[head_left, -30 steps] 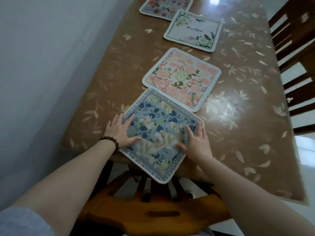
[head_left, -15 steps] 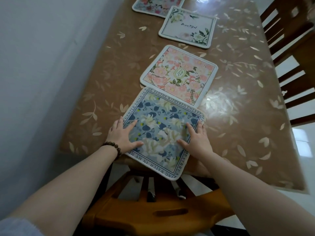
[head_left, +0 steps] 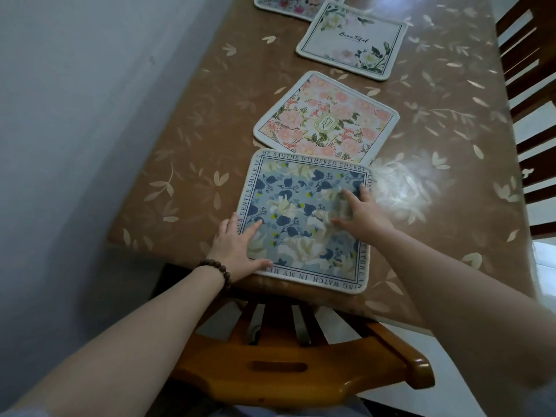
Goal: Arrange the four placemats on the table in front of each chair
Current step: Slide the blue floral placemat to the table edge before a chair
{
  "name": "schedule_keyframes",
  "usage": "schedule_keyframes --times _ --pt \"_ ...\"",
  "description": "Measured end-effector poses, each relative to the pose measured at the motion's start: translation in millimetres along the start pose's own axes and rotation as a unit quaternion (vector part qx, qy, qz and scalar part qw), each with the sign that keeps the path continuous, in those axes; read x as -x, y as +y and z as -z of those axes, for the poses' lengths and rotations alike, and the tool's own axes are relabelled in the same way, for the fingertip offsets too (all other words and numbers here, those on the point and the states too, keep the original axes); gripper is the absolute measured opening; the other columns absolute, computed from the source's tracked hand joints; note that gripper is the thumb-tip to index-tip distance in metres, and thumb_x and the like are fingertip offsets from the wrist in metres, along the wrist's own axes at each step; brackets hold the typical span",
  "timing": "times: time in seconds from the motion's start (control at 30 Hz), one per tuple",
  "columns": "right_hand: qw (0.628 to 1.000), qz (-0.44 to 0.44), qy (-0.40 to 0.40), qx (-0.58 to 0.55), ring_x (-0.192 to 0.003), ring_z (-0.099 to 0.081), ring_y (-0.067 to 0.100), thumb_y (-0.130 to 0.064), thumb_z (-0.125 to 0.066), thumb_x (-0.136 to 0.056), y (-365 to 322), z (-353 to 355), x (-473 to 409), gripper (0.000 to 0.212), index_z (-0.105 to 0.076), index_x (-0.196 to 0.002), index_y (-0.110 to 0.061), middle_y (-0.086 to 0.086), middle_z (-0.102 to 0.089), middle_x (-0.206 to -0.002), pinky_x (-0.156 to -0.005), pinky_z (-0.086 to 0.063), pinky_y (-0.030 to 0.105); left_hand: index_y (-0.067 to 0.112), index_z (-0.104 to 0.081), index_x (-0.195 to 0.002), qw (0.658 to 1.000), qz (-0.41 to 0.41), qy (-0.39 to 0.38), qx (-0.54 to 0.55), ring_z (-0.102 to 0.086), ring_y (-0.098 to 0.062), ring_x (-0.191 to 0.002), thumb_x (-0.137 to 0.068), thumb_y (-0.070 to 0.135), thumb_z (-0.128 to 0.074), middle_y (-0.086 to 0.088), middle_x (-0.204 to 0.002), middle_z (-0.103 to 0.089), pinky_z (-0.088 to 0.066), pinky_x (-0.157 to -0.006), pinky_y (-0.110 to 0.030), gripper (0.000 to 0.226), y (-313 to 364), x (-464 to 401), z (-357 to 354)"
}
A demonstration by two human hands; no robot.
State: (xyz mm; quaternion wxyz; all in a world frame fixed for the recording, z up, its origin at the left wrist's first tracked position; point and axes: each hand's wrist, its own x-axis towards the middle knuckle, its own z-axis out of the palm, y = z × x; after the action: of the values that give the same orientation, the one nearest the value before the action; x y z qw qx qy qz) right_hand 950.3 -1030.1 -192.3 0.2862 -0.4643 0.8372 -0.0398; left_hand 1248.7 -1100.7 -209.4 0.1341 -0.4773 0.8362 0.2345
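— Where the wooden chair (head_left: 301, 365) tucks under the table (head_left: 186, 164), what lies just beyond it?

— The blue placemat (head_left: 304, 218), at the table's near edge. The left hand (head_left: 237, 251) rests flat on its near left corner, fingers straight; the right hand (head_left: 361, 215) presses its right side, fingers spread, a bit blurred.

— And past the blue placemat?

— The pink placemat (head_left: 325, 118) just behind, tilted, corners nearly touching. Farther on, the white placemat (head_left: 352, 40), then a fourth placemat (head_left: 288, 3), mostly cut off.

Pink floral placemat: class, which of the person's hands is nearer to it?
Right. The right hand rests near the blue placemat's far corner, toward the pink floral placemat; the left hand is at its near corner.
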Motion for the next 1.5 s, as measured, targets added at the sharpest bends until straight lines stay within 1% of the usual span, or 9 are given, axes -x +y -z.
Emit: schedule_keyframes --times 0.1,0.3,0.43,0.67,0.9,1.0,1.17,1.33,1.5 --pt "1.0 0.0 0.018 0.012 -0.145 0.003 0.031 -0.058 -0.058 -0.083 2 -3 8 0.081 -0.013 -0.147 -0.039 0.006 0.009 -0.159 -0.115 -0.018 0.05 0.044 -0.01 -0.146 1.0 -0.005 0.01 0.005 0.002 -0.027 -0.142 -0.062 0.078 -0.059 -0.009 -0.158 0.003 -0.017 -0.112 -0.048 0.103 3 4 -1" --pt "0.994 -0.057 0.041 -0.08 -0.145 0.007 0.029 -0.057 -0.059 -0.082 16 -26 50 0.086 -0.011 -0.149 -0.035 0.011 0.012 -0.158 -0.114 -0.013 0.048 0.042 0.001 -0.146 1.0 -0.002 0.012 -0.008 0.008 -0.025 -0.144 -0.056 0.08 -0.061 -0.009 -0.157 0.011 -0.011 -0.113 -0.047 0.116 0 6 4" --pt "0.992 -0.062 0.034 -0.106 -0.145 0.005 0.026 -0.056 -0.062 -0.08 15 -43 74 0.085 -0.014 -0.148 -0.035 0.011 0.01 -0.158 -0.113 -0.019 0.046 0.042 0.007 -0.146 1.0 -0.018 -0.017 -0.001 0.015 -0.023 -0.143 -0.053 0.08 -0.063 -0.008 -0.157 0.018 -0.009 -0.113 -0.046 0.122 -1 8 2" --pt "0.989 -0.066 0.037 -0.129 -0.145 0.0 0.029 -0.061 -0.063 -0.076 -3 -55 93 0.09 -0.012 -0.147 -0.038 0.01 0.01 -0.158 -0.112 -0.023 0.045 0.041 0.003 -0.146 0.999 -0.035 -0.026 0.019 0.018 -0.025 -0.142 -0.057 0.07 -0.071 -0.007 -0.155 0.023 -0.018 -0.112 -0.048 0.12 -2 9 -3" --pt "0.991 -0.046 0.024 -0.127 -0.145 0.002 0.025 -0.06 -0.068 -0.073 -14 -63 106 0.095 -0.011 -0.147 -0.041 0.009 0.011 -0.158 -0.112 -0.022 0.044 0.038 -0.003 -0.148 0.999 -0.033 -0.012 0.036 0.019 -0.024 -0.142 -0.059 0.064 -0.075 -0.007 -0.155 0.021 -0.012 -0.114 -0.045 0.118 -12 17 -3" --pt "0.992 -0.047 0.007 -0.119 -0.145 0.005 0.028 -0.058 -0.074 -0.066 -14 -65 113 0.107 -0.006 -0.147 -0.04 0.009 0.019 -0.156 -0.113 -0.021 0.046 0.037 -0.004 -0.148 0.999 -0.038 -0.012 0.024 0.02 -0.024 -0.142 -0.056 0.065 -0.076 -0.008 -0.155 0.022 -0.012 -0.113 -0.045 0.119 -18 22 -2" --pt "0.996 -0.07 -0.021 -0.054 -0.141 0.023 0.029 -0.055 -0.083 -0.056 -20 -77 124 0.13 0.009 -0.147 -0.038 0.015 0.032 -0.15 -0.114 -0.013 0.047 0.04 0.004 -0.146 0.999 -0.023 -0.008 -0.036 0.019 -0.029 -0.142 -0.055 0.069 -0.074 -0.015 -0.155 0.02 -0.006 -0.113 -0.049 0.123 -22 24 -2" --pt "0.996 -0.08 -0.005 -0.042 -0.143 0.018 0.029 -0.037 -0.086 -0.063 -29 -81 128 0.126 0.008 -0.147 -0.039 0.015 0.028 -0.152 -0.112 -0.023 0.045 0.038 0.004 -0.147 0.999 -0.027 -0.006 -0.039 0.016 -0.029 -0.143 -0.057 0.068 -0.074 -0.017 -0.156 0.013 -0.003 -0.115 -0.043 0.123 -27 24 -1" --pt "0.996 -0.083 0.003 -0.045 -0.144 0.01 0.028 -0.032 -0.083 -0.068 -36 -81 135 0.118 0.005 -0.147 -0.038 0.014 0.024 -0.154 -0.109 -0.03 0.044 0.039 -0.002 -0.147 1.0 -0.031 0.003 0.002 0.012 -0.023 -0.144 -0.057 0.061 -0.079 -0.01 -0.158 0.009 -0.01 -0.115 -0.044 0.121 -32 25 1"
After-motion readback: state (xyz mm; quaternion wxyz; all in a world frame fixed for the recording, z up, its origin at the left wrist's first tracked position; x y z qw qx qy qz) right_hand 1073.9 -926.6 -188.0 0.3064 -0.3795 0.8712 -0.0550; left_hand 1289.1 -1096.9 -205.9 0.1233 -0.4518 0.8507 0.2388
